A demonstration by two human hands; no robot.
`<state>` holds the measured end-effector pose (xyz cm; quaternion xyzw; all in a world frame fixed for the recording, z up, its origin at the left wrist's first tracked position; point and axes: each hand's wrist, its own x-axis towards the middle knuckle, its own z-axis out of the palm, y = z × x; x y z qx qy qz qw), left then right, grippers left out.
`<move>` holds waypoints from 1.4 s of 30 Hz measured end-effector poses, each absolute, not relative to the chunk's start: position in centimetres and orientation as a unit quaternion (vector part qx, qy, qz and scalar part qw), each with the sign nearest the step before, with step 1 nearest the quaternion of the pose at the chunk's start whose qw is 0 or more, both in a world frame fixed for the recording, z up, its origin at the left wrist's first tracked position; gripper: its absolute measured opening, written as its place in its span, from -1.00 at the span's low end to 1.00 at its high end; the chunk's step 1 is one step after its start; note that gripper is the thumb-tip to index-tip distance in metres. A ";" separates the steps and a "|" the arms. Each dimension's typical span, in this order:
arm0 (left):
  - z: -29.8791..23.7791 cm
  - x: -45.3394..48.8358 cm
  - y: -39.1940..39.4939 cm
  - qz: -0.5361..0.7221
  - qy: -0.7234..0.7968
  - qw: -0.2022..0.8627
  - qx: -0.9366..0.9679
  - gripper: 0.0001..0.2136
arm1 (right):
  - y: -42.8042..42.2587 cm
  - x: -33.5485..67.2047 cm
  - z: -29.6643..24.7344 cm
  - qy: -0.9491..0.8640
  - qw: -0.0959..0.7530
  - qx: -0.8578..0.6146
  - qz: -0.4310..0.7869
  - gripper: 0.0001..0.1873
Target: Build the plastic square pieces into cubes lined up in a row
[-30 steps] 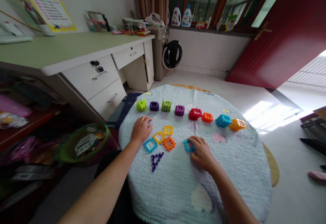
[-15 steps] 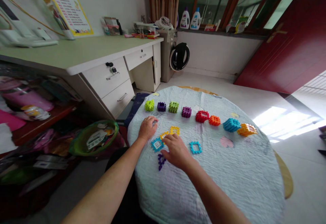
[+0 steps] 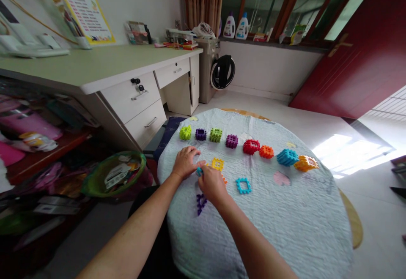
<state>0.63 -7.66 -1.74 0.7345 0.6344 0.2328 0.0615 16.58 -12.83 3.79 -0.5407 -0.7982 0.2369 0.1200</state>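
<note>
My left hand (image 3: 185,162) and my right hand (image 3: 211,183) meet over a small pile of flat plastic grid tiles on the quilted round table (image 3: 285,228). Both pinch a teal tile (image 3: 199,171) between them. A yellow tile (image 3: 217,163) lies just beyond my right hand, and an orange tile edge (image 3: 224,180) peeks out beside it. A purple triangular tile (image 3: 200,202) rests near my right wrist. Another teal square tile (image 3: 243,185) lies alone to the right. Several assembled cubes stand in a far row, from a lime cube (image 3: 185,132) to an orange-yellow cube (image 3: 305,163).
A white desk with drawers (image 3: 136,97) stands at the left. On the floor beside the table sits a green basket (image 3: 111,177) with odds and ends. A washing machine (image 3: 218,69) is at the back wall, and a red door (image 3: 364,55) at the right.
My right hand left the lone teal tile and moved left to the tile pile. It now joins my left hand on a teal tile, which has come off the cloth.
</note>
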 end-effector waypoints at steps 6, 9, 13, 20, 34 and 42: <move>-1.7 0.9 -7.7 0.199 0.624 0.055 0.754 -0.57 | -11.3 19.1 3.5 -0.751 0.184 -0.546 0.322 -0.82; -1.6 1.0 -7.7 0.197 0.623 0.051 0.756 -0.55 | -11.1 19.6 3.1 -0.725 0.206 -0.543 0.369 -0.88; -1.6 0.9 -7.6 0.193 0.623 0.049 0.757 -0.53 | -10.1 21.8 2.7 -0.636 0.287 -0.502 0.512 -0.91; -2.0 0.6 -7.3 0.216 0.618 0.039 0.755 -0.66 | -8.3 32.9 1.1 -0.542 0.384 -0.637 0.391 -0.66; -2.0 0.7 -7.2 0.209 0.629 0.035 0.748 -0.69 | -13.2 35.1 1.7 -0.804 0.148 -0.548 0.180 -0.42; -2.3 0.6 -7.1 0.206 0.629 0.028 0.749 -0.70 | -13.9 32.5 2.4 -0.815 0.075 -0.539 0.198 -0.50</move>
